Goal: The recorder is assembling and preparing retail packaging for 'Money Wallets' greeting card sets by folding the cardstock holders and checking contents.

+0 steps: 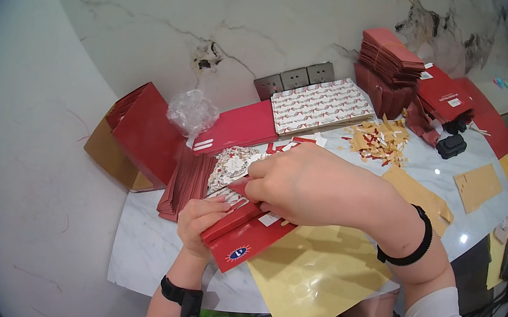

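A red paper packet [260, 233] with a blue-and-white oval mark and a small white label is tilted over the near part of the table. My left hand [199, 220] is closed on its left edge, the thumb lying on top. Bent over its upper end is my right hand [302, 181], fingers pinched at a raised red flap; whether anything else is between them is hidden. Just beyond both hands lies a heap of small white printed paper pieces [232, 163]. Red packets [188, 182] stand bunched beside my left hand. Under the held packet is a yellow sheet [309, 272].
A red box [148, 135] and clear crumpled plastic [192, 113] stand at the left. A patterned white stack [322, 106] lies at the back near dark wall sockets [293, 77]. Piled red packets [392, 58], yellow scraps [381, 140] and a small black object [451, 146] are at right.
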The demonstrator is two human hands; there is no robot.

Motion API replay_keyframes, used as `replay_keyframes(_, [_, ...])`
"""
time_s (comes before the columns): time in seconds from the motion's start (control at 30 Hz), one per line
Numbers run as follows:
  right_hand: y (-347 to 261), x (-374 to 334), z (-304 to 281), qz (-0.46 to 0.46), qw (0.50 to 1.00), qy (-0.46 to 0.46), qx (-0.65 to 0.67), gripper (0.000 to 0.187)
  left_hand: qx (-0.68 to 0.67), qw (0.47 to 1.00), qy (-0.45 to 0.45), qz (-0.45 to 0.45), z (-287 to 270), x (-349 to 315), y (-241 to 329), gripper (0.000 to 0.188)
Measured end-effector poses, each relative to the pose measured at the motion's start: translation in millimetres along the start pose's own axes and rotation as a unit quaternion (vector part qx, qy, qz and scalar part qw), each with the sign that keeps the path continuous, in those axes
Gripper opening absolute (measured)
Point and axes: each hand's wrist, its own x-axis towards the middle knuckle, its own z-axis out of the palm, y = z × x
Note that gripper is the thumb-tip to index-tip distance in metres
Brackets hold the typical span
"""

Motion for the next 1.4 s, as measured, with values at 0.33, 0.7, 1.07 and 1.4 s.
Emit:
replay_keyframes(0.33, [1,-3,-12,0.009,1.0,-0.008,0.025,0.011,-0.004,1.0,0.01,0.016,-1,2,4,0.023])
replay_keyframes(0.7, [20,-17,-25,0.059,0.995,0.003,0.082,0.012,-0.036,0.997,0.064,0.021,-2,-6,-8,0.028])
replay_keyframes(1.07, [33,-22,-29,0.068,0.994,0.017,0.082,0.015,-0.043,0.995,0.091,0.026,-2,-4,-9,0.03])
replay_keyframes(1.4, [57,-32,-38,0.088,0.97,0.012,0.225,0.017,-0.038,0.995,0.084,0.024,-7,-2,-10,0.034])
